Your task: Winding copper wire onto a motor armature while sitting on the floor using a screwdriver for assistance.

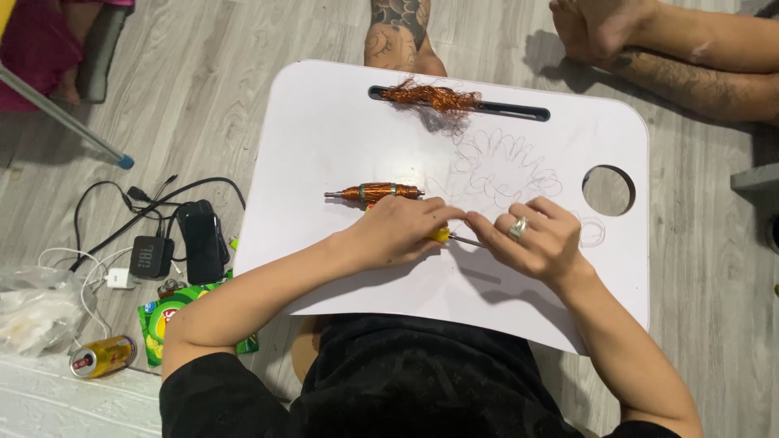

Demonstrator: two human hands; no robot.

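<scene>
Head view, mid-frame: left hand (pixel 402 231) closed on a yellow-handled tool (pixel 439 234), right hand (pixel 540 239) pinching its thin shaft (pixel 466 240), copper-wound spindle (pixel 377 192) lying just above, stripped copper tangle (pixel 430 97) on the white lap desk (pixel 341 130) at upper centre, unwinding seemingly part done.

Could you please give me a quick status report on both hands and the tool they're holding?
Left hand closed on yellow-handled screwdriver. Right hand pinching its metal shaft. Copper-wound spindle just beyond left hand on white lap table; loose wire curls beside right hand.

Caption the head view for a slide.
Both hands, left and right, work a screwdriver beside a copper coil on a white tray.
</scene>
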